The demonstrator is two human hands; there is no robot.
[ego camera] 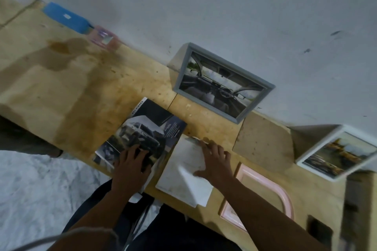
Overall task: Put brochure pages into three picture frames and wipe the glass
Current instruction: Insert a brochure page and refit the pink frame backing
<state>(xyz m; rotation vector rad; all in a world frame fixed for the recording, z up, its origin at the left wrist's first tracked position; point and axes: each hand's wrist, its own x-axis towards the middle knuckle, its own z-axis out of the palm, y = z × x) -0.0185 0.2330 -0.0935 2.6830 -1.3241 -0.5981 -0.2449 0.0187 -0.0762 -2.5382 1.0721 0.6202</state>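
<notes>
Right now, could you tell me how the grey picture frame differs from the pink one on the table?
The grey frame stands propped against the wall; the pink frame lies flat on the table near its front edge. The grey frame holds a car-interior picture; the pink frame shows no picture, only a pale surface inside its border. The grey frame has square corners; the pink frame's look rounded. Both are rectangular, and neither hand touches them.

pale wall (224,6), wooden bench (61,87), grey floor (30,189)
</notes>
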